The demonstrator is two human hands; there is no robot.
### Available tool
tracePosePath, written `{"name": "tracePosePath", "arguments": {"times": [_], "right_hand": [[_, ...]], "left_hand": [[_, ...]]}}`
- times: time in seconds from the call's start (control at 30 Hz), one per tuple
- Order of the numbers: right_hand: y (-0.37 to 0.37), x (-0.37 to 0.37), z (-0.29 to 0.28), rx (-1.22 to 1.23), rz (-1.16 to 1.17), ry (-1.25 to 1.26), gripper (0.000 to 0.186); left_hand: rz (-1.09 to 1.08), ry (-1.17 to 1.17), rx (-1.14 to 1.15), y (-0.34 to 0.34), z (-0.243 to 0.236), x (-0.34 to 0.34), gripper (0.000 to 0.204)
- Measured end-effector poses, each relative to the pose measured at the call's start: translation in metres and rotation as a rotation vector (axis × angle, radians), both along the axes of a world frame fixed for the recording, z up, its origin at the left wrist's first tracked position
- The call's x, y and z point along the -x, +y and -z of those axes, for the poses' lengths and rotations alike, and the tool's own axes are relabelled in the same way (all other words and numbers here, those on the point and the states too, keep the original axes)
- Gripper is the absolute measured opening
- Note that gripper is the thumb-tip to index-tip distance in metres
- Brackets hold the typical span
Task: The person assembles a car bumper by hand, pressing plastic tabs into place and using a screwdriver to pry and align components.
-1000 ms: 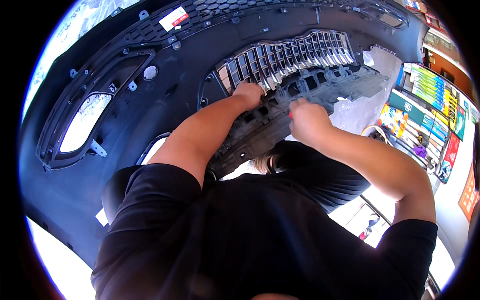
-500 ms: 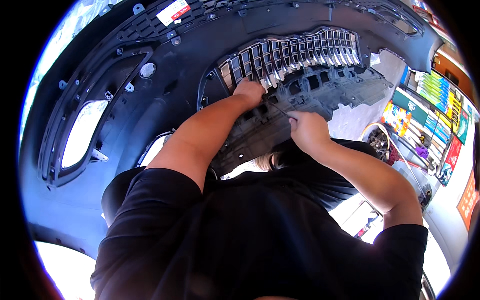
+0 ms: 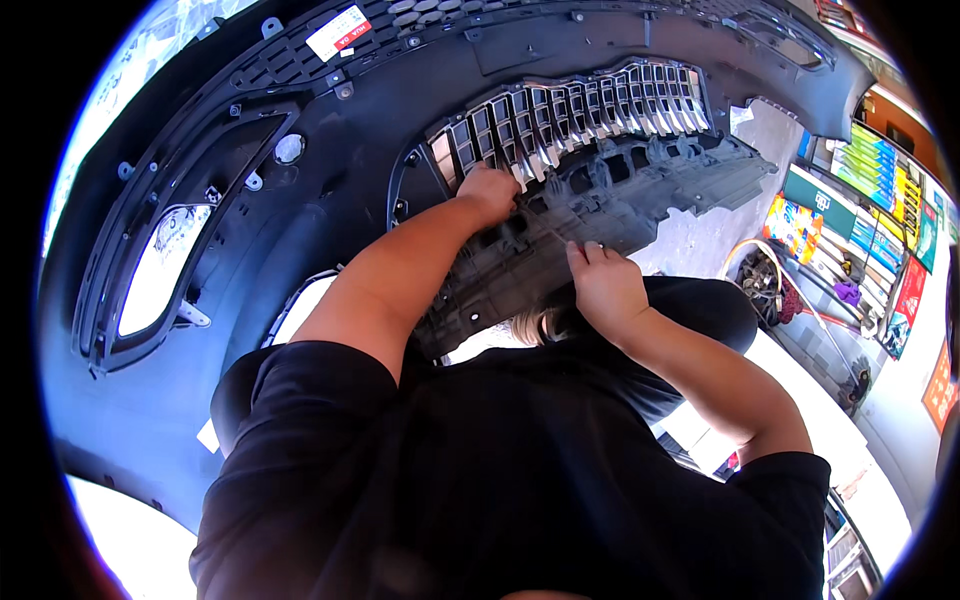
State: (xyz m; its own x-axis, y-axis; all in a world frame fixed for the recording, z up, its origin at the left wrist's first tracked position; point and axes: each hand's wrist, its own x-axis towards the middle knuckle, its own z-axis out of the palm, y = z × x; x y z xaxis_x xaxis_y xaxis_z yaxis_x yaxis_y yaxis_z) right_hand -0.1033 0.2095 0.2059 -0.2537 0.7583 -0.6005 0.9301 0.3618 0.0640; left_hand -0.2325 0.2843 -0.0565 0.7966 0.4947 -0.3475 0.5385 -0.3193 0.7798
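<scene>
A large black car bumper cover (image 3: 330, 215) spreads out before me, its inner side showing. Set into it is a grille (image 3: 590, 108) with chrome-edged slats. Below the grille sits a dusty dark-grey plastic panel (image 3: 560, 270) with a ragged edge. My left hand (image 3: 489, 193) is closed at the grille's lower left end, fingers curled over its edge; the fingertips are partly hidden. Nearer to me, over the panel, my right hand (image 3: 608, 285) is closed round a thin rod-like tool (image 3: 556, 235) that points toward my left hand. Its exact kind does not show.
A lamp-shaped opening (image 3: 165, 268) with a black frame lies at the bumper's left. A white and red label (image 3: 338, 33) sticks near the top. To the right stand colourful boxes (image 3: 865, 175), a coil of hoses or cables (image 3: 762, 285) and a purple item (image 3: 847, 292).
My right hand has drawn slightly down toward me, away from my left hand, with its wrist turned. The left hand stays at the grille's end. The whole view has shifted a little.
</scene>
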Motion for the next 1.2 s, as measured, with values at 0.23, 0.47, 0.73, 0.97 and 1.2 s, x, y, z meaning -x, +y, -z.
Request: {"name": "tracePosePath", "arguments": {"times": [0.23, 0.47, 0.73, 0.97, 1.2], "right_hand": [[0.015, 0.009, 0.010, 0.068, 0.373, 0.060, 0.034], [0.041, 0.019, 0.018, 0.260, 1.584, 0.267, 0.026], [0.016, 0.017, -0.004, 0.121, 0.038, -0.021, 0.020], [0.032, 0.012, -0.008, -0.015, -0.636, -0.070, 0.026], [0.061, 0.031, -0.009, 0.044, -0.498, -0.002, 0.015]], "left_hand": [[0.024, 0.007, 0.034, 0.002, 0.000, 0.005, 0.028], [0.043, 0.006, 0.009, 0.000, 0.008, 0.000, 0.026], [0.053, 0.029, 0.042, 0.007, -0.006, 0.006, 0.028], [0.031, 0.009, 0.095, 0.023, -0.008, 0.016, 0.037], [0.021, 0.028, 0.055, 0.022, -0.010, 0.012, 0.036]]}}
